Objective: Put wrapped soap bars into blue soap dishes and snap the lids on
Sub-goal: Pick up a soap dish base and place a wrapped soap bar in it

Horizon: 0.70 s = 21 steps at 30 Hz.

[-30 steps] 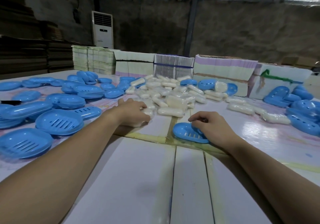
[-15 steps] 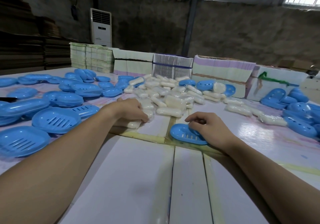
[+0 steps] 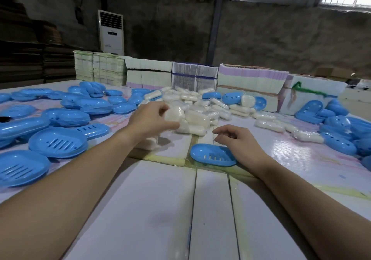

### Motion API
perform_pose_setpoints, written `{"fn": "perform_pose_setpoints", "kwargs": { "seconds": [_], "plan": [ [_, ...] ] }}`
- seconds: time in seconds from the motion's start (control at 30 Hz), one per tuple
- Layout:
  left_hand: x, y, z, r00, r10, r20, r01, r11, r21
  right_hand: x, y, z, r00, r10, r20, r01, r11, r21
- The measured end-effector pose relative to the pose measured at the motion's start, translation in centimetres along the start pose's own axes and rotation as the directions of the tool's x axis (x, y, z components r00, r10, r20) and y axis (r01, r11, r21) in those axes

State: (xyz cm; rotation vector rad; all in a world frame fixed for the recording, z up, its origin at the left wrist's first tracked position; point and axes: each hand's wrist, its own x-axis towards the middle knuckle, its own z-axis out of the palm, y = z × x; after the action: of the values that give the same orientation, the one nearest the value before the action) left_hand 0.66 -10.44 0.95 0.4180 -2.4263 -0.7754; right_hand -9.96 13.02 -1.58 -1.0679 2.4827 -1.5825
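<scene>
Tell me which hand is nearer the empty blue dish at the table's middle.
Right. The right hand hovers at the dish's right edge; the left hand holds a soap bar farther back, to its left.

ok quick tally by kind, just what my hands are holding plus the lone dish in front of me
wrapped soap bar, gripped in the left hand: 1
blue soap dish, on the table beside the empty right hand: 1
total: 2
</scene>
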Motion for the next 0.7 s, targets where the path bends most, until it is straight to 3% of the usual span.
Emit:
{"fn": "perform_pose_setpoints", "kwargs": {
  "seconds": [0.13,0.27,0.47,0.7],
  "plan": [
    [-1.8,3.8,1.0,0.987,0.163,0.004,-0.146,0.899,-0.413,0.3,0.2,-0.1,0.995,0.078,-0.068,-0.066,0.985,0.158],
    [-2.8,5.8,3.0,0.952,0.273,0.140,-0.116,0.743,-0.659,0.5,0.2,-0.3,0.986,0.101,-0.136,-0.058,0.955,0.290],
    [-3.3,4.9,5.2,0.920,0.268,0.286,-0.103,0.869,-0.484,0.2,-0.2,-0.5,0.983,0.108,-0.148,-0.056,0.946,0.320],
    [-2.7,4.5,5.3,0.913,0.220,0.345,-0.108,0.943,-0.316,-0.5,-0.9,-0.9,1.000,0.012,-0.026,-0.005,0.965,0.264]
  ]
}}
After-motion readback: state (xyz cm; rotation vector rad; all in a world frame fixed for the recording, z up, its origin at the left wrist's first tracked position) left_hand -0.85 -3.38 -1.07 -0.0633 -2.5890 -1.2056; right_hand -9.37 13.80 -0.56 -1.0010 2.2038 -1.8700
